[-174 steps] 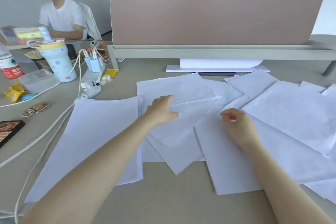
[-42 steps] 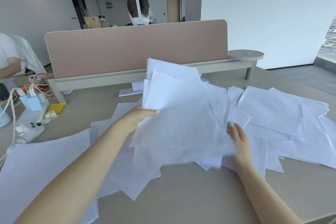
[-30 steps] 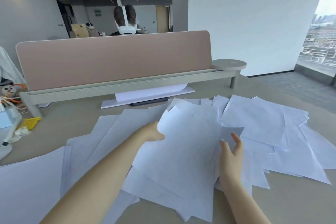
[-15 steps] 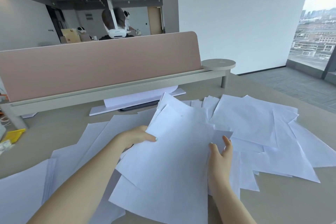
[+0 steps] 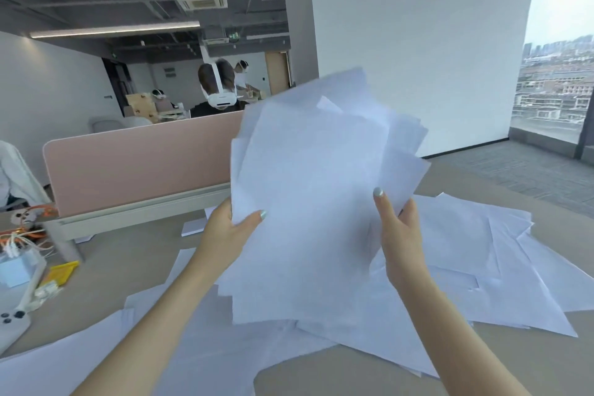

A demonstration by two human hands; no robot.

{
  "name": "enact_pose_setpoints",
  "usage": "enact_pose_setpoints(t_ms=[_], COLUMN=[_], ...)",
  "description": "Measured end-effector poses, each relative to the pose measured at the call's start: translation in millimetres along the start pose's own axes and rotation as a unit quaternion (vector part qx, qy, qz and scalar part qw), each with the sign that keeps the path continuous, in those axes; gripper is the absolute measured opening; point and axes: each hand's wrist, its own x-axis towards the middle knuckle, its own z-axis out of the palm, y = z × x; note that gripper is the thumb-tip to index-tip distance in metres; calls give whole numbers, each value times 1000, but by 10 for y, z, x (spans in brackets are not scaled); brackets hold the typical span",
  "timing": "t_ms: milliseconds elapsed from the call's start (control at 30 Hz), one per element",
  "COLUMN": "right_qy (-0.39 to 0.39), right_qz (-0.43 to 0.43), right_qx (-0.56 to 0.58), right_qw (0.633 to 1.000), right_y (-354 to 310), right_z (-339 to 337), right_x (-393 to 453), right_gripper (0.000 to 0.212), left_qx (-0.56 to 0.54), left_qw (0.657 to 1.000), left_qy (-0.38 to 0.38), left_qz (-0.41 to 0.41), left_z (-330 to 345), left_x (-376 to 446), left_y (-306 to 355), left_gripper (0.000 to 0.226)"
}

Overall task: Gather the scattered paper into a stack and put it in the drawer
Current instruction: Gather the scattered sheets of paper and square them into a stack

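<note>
Two hands hold a loose bundle of white sheets (image 5: 308, 202) up off the worktop (image 5: 321, 373), nearly upright and fanned unevenly, corners sticking out at the top and right. The left hand (image 5: 229, 235) pinches the bundle's left edge, thumb across the front and the other fingers hidden behind the paper. The right hand (image 5: 397, 228) grips the right side lower down, thumb on the front face, fingers curled behind. Both are closed on the bundle.

Below it, more scattered paper (image 5: 482, 267) lies flat in overlapping layers over the middle and right of the worktop, reaching toward the right edge, and further sheets (image 5: 64, 370) spread into the near left corner. No drawer shows in this head view.

Along the far edge stands a pink divider panel (image 5: 141, 164) on a pale rail. By the left edge sit a tangle of white cables with blue chargers (image 5: 16, 264), a yellow wrapper (image 5: 62, 270) and a white controller (image 5: 13, 325). Beyond the divider a person wearing a white headset (image 5: 220, 90) sits facing away.
</note>
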Motion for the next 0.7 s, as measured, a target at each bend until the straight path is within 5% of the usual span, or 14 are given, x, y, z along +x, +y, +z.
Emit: enact_pose_setpoints(t_ms=[200,333,467,700], right_qy=[-79,-110,-102,-85], right_qz=[-84,-25,3,-132], right_qx=[3,-44,-75,5], right_qw=[993,993,992,988], right_y=[-373,-81,172,-420], right_z=[210,182,162,416], right_x=[76,1,-143,-179], right_gripper=[17,30,11,15], left_qx=[-65,-85,-62,-56], left_qw=[994,993,996,979], left_qy=[77,80,62,173], left_qz=[47,27,-12,90], left_z=[-85,-96,-55,-160], left_x=[-69,-196,-306,-124], left_y=[164,59,-43,526], left_gripper=[37,40,26,13])
